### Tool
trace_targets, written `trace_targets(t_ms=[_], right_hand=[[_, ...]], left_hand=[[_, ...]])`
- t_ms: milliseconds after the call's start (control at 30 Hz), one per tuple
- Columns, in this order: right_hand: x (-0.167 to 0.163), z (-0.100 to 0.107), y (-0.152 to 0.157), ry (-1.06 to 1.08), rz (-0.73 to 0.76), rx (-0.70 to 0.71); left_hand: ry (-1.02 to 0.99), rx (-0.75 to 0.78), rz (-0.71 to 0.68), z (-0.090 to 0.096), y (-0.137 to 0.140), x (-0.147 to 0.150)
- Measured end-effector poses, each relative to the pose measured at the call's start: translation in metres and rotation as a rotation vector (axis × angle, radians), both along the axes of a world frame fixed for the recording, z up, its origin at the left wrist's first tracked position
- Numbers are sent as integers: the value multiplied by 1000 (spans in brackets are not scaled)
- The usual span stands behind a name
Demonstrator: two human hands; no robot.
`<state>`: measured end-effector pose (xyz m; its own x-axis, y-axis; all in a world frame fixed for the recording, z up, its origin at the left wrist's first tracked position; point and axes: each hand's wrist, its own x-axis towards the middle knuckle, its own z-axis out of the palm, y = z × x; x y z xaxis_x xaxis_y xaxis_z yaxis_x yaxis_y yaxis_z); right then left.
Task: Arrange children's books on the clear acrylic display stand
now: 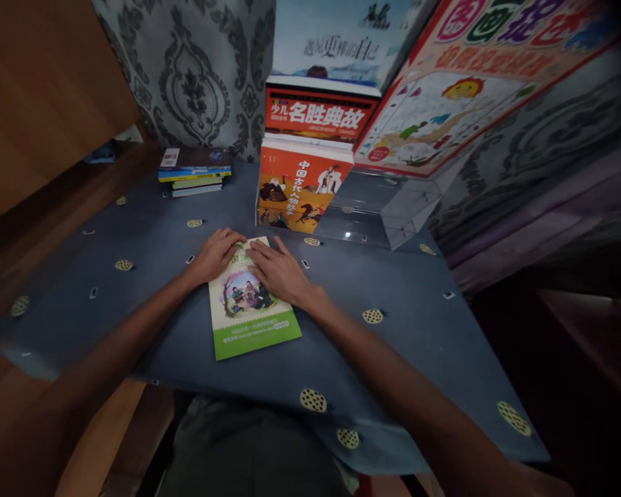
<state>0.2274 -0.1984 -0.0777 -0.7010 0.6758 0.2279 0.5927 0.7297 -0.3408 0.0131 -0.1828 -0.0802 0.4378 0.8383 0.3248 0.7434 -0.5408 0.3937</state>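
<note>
A thin book (246, 297) with a white and green cover lies flat on the cloth-covered table (150, 304); a picture of people fills its middle. My left hand (219, 255) rests across its upper left edge, fingers stretched toward the right. Over the upper right part of the cover lies my right hand (279, 273), flat, with its fingers extended. The fingertips of both hands come close together near the book's top and cover part of its title. Neither hand is wrapped round anything.
Behind the book stands a clear acrylic rack (414, 207) holding an orange book (303, 186), a red book (318, 114), a pale blue book (336, 41) and a large picture book (445, 96). Several stacked books (196, 169) lie at the back left. A patterned curtain (196, 76) hangs behind.
</note>
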Motion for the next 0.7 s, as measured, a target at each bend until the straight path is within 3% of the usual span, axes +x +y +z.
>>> trace_targets(t_ms=[167,367,500,700], right_hand=[[-36,10,-42,-134,46,32],[-73,11,-97,-148,-92,2],[-71,13,-118,-108,-10,10],[-48,11,-123,-40,41,-5]], left_hand=[[-25,9,-3,-6,3,-3],[-52,-11,-3,-5,5,-5],[-58,17,-8,-6,4,-5],[-9,41,-30,-6,3,-6]])
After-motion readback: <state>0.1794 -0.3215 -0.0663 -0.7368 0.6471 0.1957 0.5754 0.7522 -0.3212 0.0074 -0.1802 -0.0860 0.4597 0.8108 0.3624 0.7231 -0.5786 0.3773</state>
